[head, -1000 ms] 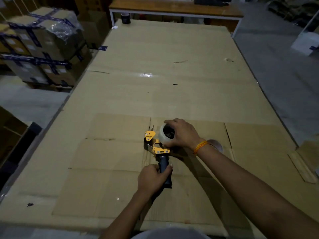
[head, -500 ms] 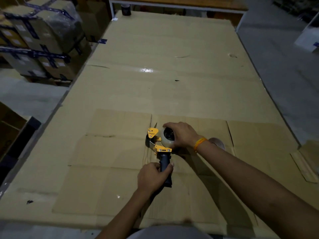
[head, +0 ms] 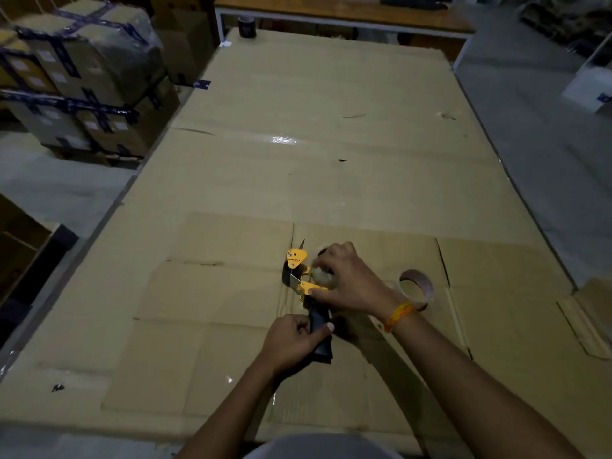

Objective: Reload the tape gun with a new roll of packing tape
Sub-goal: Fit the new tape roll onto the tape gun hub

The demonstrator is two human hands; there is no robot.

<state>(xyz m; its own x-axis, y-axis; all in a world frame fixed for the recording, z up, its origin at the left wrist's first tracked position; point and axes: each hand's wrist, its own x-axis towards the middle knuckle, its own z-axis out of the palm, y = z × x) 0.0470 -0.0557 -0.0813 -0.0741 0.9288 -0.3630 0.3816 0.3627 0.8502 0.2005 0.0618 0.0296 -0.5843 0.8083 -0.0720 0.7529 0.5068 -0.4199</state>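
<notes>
A yellow and black tape gun [head: 299, 271] lies on flattened cardboard near the table's front. My left hand [head: 291, 341] is closed around its dark handle [head: 320, 339]. My right hand [head: 347, 281] covers a clear roll of packing tape [head: 322, 275] sitting at the gun's spool, fingers wrapped over it. Most of the roll and the spool are hidden under that hand. An empty cardboard tape core [head: 415, 286] lies just right of my right wrist.
A flattened cardboard sheet [head: 231, 293] lies on the long cardboard-covered table [head: 314, 144]. A dark cup [head: 246, 26] stands at the far left corner. Stacked taped boxes [head: 76, 84] sit on the floor at left. A wooden bench [head: 347, 9] runs behind the table.
My right hand has pressed the tape roll lower onto the gun and shifted over it, uncovering the empty core at right. The left hand keeps its hold on the handle.
</notes>
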